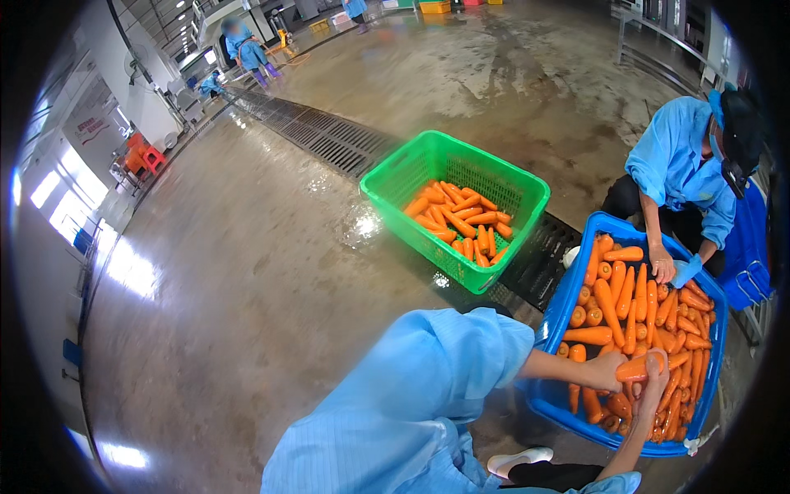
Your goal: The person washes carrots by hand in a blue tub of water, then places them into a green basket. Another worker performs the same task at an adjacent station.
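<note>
Both of my hands are over a blue plastic tub [537, 395] heaped with wet orange carrots [608, 309]. Between them is one thick carrot [636, 368], lying roughly crosswise above the others. My left hand [602, 371] closes around its left end. Around the other end wrap the fingers of my right hand [654, 383], which comes up from the bottom of the view. Left of the tub, a green perforated plastic basket [426, 241] stands on the floor, with a layer of carrots [466, 216] inside it.
Across the tub crouches a co-worker [673, 154] in blue, hands among the carrots. Behind them is another blue container [747, 247]. A slotted drain grate [321, 133] crosses the wet concrete floor [247, 247]. Other people [247, 52] and a red stool [153, 159] are farther off.
</note>
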`<state>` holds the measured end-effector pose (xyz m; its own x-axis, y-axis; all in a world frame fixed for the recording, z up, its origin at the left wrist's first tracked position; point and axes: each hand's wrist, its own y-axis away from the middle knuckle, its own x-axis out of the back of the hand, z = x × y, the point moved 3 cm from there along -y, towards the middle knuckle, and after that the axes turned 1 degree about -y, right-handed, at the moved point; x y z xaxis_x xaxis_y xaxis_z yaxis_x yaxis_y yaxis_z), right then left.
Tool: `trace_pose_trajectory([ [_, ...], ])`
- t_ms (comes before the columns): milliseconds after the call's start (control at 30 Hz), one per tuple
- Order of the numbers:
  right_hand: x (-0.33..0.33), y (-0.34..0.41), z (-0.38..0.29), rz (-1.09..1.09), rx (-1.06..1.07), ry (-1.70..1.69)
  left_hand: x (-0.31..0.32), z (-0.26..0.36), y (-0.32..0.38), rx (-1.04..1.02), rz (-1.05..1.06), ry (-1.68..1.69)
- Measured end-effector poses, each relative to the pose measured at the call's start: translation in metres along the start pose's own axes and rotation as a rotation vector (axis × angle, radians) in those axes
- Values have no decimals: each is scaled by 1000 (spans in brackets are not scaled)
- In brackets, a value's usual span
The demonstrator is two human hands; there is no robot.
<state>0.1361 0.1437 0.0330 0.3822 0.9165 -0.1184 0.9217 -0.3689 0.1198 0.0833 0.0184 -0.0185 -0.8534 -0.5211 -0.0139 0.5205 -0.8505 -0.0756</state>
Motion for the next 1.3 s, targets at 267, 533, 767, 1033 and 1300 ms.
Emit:
trace_pose_trajectory([
  [267,-11,20,-26,-191,152,-201,-12,30,25,497,-900,1111],
  [533,-9,8,-15,-257,69,201,33,-40,-6,451,-306,-161],
  [767,-38,25,2,-98,486,778,45,-17,-6,-14,-51,-818],
  [1033,1,5,73,-308,163,1102,34,-34,-3,376,-497,-992],
  [1300,-22,1,148,-691,-361,1606,24,-38,8,399,-787,-1186],
])
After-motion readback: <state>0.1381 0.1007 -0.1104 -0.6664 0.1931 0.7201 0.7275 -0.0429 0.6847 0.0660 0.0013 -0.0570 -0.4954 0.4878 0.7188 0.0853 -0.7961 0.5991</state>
